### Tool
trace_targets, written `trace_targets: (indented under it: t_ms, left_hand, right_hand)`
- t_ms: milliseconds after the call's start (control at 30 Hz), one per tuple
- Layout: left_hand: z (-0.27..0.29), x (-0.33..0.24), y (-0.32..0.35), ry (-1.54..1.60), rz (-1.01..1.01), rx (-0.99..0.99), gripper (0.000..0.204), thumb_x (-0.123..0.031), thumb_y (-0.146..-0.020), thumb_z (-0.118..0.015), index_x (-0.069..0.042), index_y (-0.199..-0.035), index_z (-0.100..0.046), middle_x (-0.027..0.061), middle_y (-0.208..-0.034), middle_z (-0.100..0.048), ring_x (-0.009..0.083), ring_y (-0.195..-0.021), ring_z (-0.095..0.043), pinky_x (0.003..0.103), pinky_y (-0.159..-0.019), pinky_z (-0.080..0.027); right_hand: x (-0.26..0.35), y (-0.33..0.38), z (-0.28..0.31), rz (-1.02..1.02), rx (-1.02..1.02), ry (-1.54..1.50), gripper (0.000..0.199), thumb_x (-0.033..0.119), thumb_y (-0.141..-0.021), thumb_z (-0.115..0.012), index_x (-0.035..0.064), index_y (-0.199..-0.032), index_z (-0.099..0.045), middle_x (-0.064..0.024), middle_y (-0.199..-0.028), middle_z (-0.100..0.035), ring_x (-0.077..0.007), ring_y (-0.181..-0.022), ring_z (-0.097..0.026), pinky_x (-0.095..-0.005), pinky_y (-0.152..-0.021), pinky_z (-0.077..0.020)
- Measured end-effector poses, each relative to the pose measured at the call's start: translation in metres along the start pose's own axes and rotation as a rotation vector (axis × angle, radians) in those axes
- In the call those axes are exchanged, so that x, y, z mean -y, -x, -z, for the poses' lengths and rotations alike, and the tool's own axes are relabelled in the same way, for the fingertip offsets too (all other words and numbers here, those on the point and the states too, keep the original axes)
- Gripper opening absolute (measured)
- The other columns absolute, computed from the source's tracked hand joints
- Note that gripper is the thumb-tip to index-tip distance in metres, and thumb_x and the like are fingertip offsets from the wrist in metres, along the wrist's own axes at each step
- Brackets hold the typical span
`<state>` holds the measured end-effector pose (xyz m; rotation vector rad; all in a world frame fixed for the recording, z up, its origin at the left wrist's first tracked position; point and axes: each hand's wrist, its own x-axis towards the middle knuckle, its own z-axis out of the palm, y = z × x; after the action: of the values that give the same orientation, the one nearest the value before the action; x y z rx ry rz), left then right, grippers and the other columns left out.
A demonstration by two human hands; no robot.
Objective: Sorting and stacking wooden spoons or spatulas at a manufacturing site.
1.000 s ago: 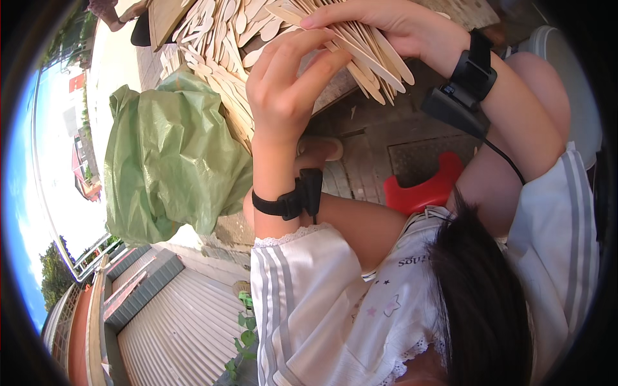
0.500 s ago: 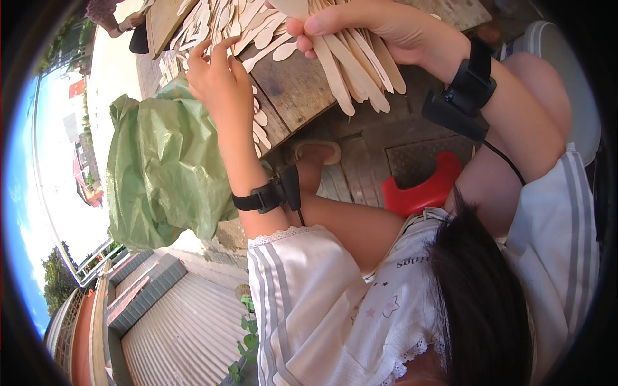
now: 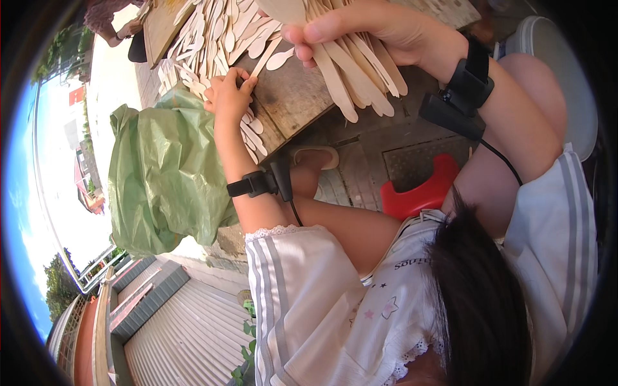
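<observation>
The right hand [image 3: 386, 29] has its fingers closed around a fanned bundle of flat, pale wooden utensils [image 3: 341, 77], whose ends stick out below the fingers, past the edge of the brown wooden counter [image 3: 299, 96]. The left hand [image 3: 228, 96] curls its fingers at the near side of a loose heap of pale wooden spoons [image 3: 241, 26]; whether they grip one, I cannot tell.

You had two hands [image 3: 230, 96] [image 3: 396, 33], two black wrist straps [image 3: 254, 184] [image 3: 468, 80], one tabletop [image 3: 299, 96], one green plastic sheet [image 3: 170, 174], one red stool [image 3: 418, 194] and one pale bucket [image 3: 578, 96]; the wooden spoons [image 3: 230, 40] were too many to count.
</observation>
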<state>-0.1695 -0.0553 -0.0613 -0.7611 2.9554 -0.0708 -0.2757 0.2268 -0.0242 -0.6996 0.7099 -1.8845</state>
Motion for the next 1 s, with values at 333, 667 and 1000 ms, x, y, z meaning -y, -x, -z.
trace_targets:
  t_ms: [333,667,1000]
  left_hand:
    - [0.024,0.009,0.012,-0.097,-0.052,0.127,0.021,-0.039,-0.085,-0.064,-0.019,-0.093,-0.068,0.0034,-0.108,-0.059,0.0271,-0.110,-0.047,0.048,-0.098,-0.024]
    - [0.019,0.007,0.023,-0.258,-0.100,0.066,0.034,-0.046,-0.076,-0.072,-0.022,-0.100,-0.067,0.0018,-0.100,-0.064,0.0226,-0.104,-0.055,0.046,-0.096,-0.025]
    - [0.067,0.001,0.041,0.748,-0.203,0.060,0.015,-0.015,-0.089,-0.065,-0.003,-0.097,-0.063,0.0011,-0.086,-0.061,0.0090,-0.085,-0.051,0.023,-0.078,-0.040]
  right_hand:
    - [0.006,-0.007,-0.006,0.083,-0.208,0.201,0.038,0.000,-0.080,-0.063,-0.0036,-0.116,-0.052,-0.0088,-0.098,-0.061,-0.0134,-0.085,-0.059,-0.0248,-0.075,-0.0493]
    - [0.004,-0.016,-0.012,0.184,-0.230,0.310,0.041,0.001,-0.078,-0.062,-0.0020,-0.118,-0.054,-0.0049,-0.100,-0.060,-0.0113,-0.090,-0.055,-0.0249,-0.079,-0.0460]
    - [0.006,-0.028,-0.019,0.561,-0.198,0.519,0.040,-0.001,-0.075,-0.062,-0.0029,-0.115,-0.054,-0.0048,-0.097,-0.061,-0.0102,-0.088,-0.056,-0.0259,-0.077,-0.0476]
